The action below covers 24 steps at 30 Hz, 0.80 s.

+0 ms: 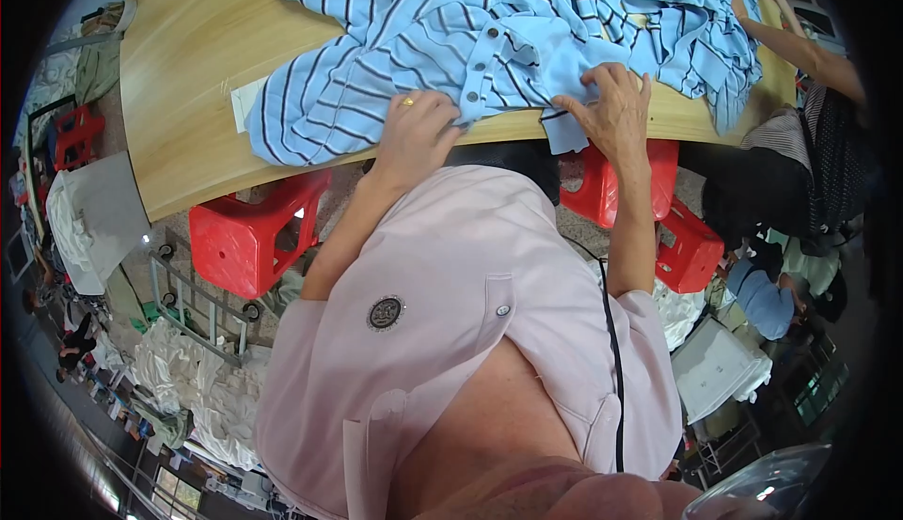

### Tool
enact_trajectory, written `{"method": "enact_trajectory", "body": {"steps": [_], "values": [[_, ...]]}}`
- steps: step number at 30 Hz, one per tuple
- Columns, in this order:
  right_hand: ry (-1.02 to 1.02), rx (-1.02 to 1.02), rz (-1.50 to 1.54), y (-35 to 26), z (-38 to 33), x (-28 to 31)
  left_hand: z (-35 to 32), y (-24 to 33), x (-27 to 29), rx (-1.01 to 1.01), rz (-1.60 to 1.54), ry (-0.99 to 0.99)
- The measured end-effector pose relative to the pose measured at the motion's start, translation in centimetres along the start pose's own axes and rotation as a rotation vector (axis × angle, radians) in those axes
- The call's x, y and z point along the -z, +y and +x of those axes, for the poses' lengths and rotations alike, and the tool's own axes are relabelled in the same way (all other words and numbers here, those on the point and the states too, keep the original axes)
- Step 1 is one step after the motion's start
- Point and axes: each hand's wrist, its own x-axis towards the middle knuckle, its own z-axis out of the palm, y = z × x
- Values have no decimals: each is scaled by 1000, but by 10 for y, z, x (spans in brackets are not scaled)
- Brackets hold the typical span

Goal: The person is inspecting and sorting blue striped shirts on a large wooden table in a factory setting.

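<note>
Resting curled left hand [419, 134] by 3 buttons [479, 67], can't tell if pinching, and spread right hand [616, 111] on striped shirt [404, 55], likely steadying it.

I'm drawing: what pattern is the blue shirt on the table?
The shirt has dark and white stripes, in the head view.

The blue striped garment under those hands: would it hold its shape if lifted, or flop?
The garment would probably flop, since it lies in loose folds. A lifted part would likely sag, as one corner droops past the table's edge. The cloth probably wouldn't roll, because it lies spread out.
</note>
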Motion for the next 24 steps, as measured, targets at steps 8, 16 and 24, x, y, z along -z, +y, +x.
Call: {"method": "enact_trajectory", "body": {"steps": [8,16,24], "values": [[290,-307,854,11,4,18,47,4,51,535,-848,331],[493,-168,763,16,47,58,84,-26,78,436,-648,395],[58,-385,390,61,53,-14,108,-83,48,419,-752,226]]}}
